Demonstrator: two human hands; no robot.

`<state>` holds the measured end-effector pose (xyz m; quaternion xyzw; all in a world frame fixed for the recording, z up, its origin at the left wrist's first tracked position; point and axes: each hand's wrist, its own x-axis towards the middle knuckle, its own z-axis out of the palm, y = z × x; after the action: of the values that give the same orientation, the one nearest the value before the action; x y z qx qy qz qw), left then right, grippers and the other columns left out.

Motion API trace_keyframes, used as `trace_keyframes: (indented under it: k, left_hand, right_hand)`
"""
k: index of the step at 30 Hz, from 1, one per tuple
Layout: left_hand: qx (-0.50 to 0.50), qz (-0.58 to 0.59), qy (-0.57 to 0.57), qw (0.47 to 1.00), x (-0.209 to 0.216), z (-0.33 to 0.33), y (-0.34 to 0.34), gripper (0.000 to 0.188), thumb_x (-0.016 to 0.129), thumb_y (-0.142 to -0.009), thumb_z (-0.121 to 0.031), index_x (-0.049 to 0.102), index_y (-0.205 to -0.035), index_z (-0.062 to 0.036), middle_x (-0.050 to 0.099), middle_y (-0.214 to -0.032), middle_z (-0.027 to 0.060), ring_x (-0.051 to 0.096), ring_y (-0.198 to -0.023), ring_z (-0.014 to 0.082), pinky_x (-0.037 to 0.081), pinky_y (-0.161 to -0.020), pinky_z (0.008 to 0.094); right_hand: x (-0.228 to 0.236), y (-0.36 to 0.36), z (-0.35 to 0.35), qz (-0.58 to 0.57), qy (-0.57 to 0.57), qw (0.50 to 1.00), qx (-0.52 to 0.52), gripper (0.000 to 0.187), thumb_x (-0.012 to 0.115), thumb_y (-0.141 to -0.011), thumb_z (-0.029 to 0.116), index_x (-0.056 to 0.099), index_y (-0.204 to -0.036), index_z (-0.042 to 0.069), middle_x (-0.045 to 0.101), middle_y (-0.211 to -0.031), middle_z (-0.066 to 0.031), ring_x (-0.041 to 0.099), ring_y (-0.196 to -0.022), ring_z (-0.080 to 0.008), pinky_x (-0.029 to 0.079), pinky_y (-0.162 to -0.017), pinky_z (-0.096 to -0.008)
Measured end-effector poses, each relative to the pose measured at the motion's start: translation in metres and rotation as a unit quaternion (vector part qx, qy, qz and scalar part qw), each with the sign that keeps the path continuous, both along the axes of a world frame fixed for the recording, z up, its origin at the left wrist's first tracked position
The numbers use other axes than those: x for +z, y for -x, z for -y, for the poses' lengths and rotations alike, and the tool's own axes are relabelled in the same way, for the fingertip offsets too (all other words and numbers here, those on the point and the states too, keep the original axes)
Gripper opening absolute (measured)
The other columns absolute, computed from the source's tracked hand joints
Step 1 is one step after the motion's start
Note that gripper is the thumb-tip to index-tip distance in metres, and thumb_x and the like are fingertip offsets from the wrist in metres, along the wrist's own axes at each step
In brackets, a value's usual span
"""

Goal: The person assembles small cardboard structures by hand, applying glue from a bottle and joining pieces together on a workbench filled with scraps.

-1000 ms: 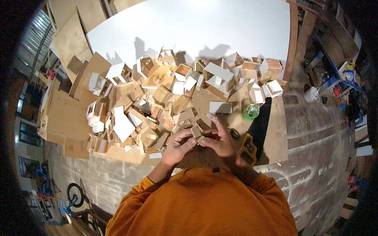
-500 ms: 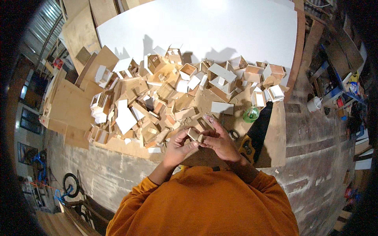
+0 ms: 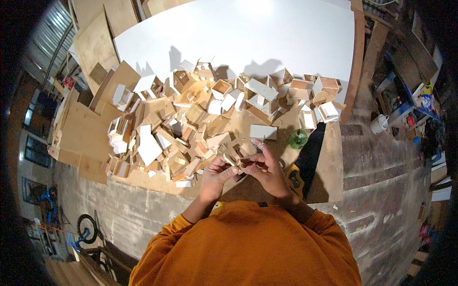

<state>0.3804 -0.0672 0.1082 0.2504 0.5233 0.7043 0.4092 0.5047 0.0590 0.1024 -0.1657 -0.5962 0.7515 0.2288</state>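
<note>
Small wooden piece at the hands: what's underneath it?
Below the small wooden piece, the shadowed brown board shows only nearer the orange shirt. The piece, left hand and right hand cover the spot directly underneath, so I cannot tell what lies there.

Worn grey floor [image 3: 377, 205], pale in patches;
white bucket [image 3: 379, 124] at right; black-tyred wheel [image 3: 94, 224] lower left; corrugated metal [image 3: 54, 35] upper left.
</note>
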Motion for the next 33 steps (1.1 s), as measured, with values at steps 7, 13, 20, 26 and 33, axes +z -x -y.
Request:
trace_keyframes:
  k: [7, 13, 20, 26, 33]
  left_hand:
    - [-0.010, -0.071, 0.014, 0.997, -0.011, -0.002, 0.005, 0.016, 0.072, -0.080, -0.009, 0.062, -0.092, -0.0054, 0.063, -0.084, 0.0012, 0.056, -0.072, 0.0082, 0.047, -0.065, 0.0238]
    - [-0.012, -0.122, 0.027, 0.992, -0.005, -0.004, 0.009, 0.017, 0.068, -0.083, -0.007, 0.060, -0.097, -0.0023, 0.064, -0.084, 0.0040, 0.060, -0.070, 0.0121, 0.048, -0.064, 0.0246]
    - [-0.036, -0.058, 0.020, 0.997, -0.020, 0.010, 0.029, 0.024, 0.061, -0.087, -0.004, 0.060, -0.111, -0.0022, 0.064, -0.090, 0.0026, 0.058, -0.079, 0.0099, 0.046, -0.074, 0.0249]
    - [-0.020, -0.031, 0.028, 0.999, -0.036, 0.034, 0.034, 0.029, 0.063, -0.086, -0.004, 0.060, -0.114, -0.0039, 0.063, -0.100, 0.0008, 0.056, -0.092, 0.0098, 0.045, -0.082, 0.0266]
    - [0.057, -0.042, 0.058, 0.996, -0.043, 0.051, 0.027, 0.026, 0.071, -0.079, -0.004, 0.063, -0.104, -0.0017, 0.065, -0.095, 0.0025, 0.060, -0.086, 0.0105, 0.048, -0.080, 0.0264]
  right_hand:
    - [-0.012, 0.000, 0.000, -0.009, 0.049, 0.999, -0.007, 0.068, 0.062, -0.081, 0.004, 0.030, -0.141, 0.012, 0.064, -0.103, -0.0114, 0.061, -0.094, -0.0156, 0.047, -0.084, -0.0299]
    - [-0.012, 0.004, -0.002, -0.012, 0.064, 0.998, -0.001, 0.067, 0.059, -0.083, 0.004, 0.028, -0.142, 0.013, 0.063, -0.104, -0.0125, 0.061, -0.095, -0.0169, 0.048, -0.084, -0.0305]
    - [-0.018, 0.001, -0.006, 0.003, 0.026, 1.000, 0.001, 0.064, 0.057, -0.086, 0.009, 0.026, -0.142, 0.010, 0.064, -0.104, -0.0126, 0.061, -0.091, -0.0159, 0.050, -0.078, -0.0303]
    - [-0.036, -0.001, -0.006, 0.093, -0.074, 0.993, -0.001, 0.068, 0.054, -0.084, 0.001, 0.022, -0.144, 0.009, 0.062, -0.108, -0.0130, 0.060, -0.093, -0.0173, 0.050, -0.078, -0.0300]
    - [-0.047, 0.004, 0.005, 0.097, -0.103, 0.989, 0.043, 0.071, 0.056, -0.083, -0.003, 0.022, -0.144, 0.010, 0.061, -0.110, -0.0133, 0.059, -0.097, -0.0176, 0.049, -0.081, -0.0305]
